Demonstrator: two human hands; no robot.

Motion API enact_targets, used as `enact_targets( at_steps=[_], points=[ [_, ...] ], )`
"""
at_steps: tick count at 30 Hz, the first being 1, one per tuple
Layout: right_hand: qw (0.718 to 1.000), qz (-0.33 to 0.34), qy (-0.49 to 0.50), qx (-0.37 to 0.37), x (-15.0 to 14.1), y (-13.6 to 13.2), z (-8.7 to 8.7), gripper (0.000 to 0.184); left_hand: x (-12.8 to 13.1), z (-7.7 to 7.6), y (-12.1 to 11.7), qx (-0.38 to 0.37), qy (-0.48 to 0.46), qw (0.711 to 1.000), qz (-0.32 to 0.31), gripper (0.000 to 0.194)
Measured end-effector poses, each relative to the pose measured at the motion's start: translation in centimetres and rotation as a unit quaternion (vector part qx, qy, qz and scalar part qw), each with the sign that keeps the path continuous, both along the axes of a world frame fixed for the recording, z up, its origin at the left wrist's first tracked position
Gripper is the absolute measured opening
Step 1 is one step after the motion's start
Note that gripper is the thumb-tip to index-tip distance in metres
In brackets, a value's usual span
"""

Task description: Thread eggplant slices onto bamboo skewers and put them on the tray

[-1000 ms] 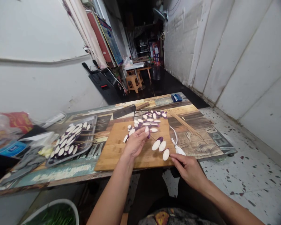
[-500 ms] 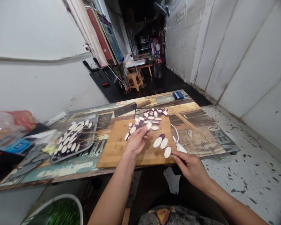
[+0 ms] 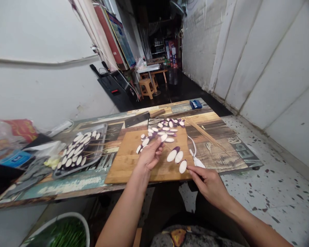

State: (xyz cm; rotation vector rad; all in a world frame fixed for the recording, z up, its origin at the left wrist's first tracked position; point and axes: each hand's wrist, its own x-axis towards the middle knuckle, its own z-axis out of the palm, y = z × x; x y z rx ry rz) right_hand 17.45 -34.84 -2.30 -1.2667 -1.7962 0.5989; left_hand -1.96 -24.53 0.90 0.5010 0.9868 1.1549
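Observation:
A thin skewer with several oval white, purple-skinned eggplant slices [image 3: 171,156] spans the space between my hands, above the right part of the wooden cutting board [image 3: 121,164]. My left hand [image 3: 150,156] is closed around the skewer's far end, its fingertips close to the loose slices. At the near end, beside the lowest slice [image 3: 182,167], my right hand [image 3: 206,178] pinches the stick between thumb and fingers. Loose eggplant slices [image 3: 166,129] lie in a cluster along the back of the board, partly hidden by my left hand.
A metal tray [image 3: 103,142] of skewered slices sits left. Behind the board lies a cleaver [image 3: 137,119]; bare skewers [image 3: 206,134] lie right, near a white plug with cord [image 3: 198,162]. A blue box [image 3: 195,104] is at the back. Below left stands a tub of greens [image 3: 69,235].
The skewer and both hands hold nearly the same pose. The view has shifted slightly, so the tray and board appear a little further left.

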Motion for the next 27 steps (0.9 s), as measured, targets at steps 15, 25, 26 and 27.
enact_targets(
  at_steps=[15, 25, 26, 27],
  points=[
    [1.000, 0.001, -0.007, -0.006, -0.09, 0.04, -0.02, 0.027, -0.10, -0.32, 0.04, 0.010, 0.033, 0.999, 0.007, 0.019],
    [1.000, 0.007, -0.013, -0.004, -0.01, 0.00, 0.10, 0.028, -0.22, -0.66, -0.15, 0.050, 0.098, 0.994, -0.017, 0.027],
    [1.000, 0.008, -0.013, -0.002, -0.01, -0.01, 0.10, 0.028, -0.24, -0.65, -0.21, 0.050, 0.102, 0.993, -0.021, 0.027],
    [1.000, 0.007, -0.014, -0.001, 0.00, -0.03, 0.09, 0.028, -0.25, -0.62, -0.28, 0.048, 0.105, 0.993, -0.024, 0.027]
  ],
)
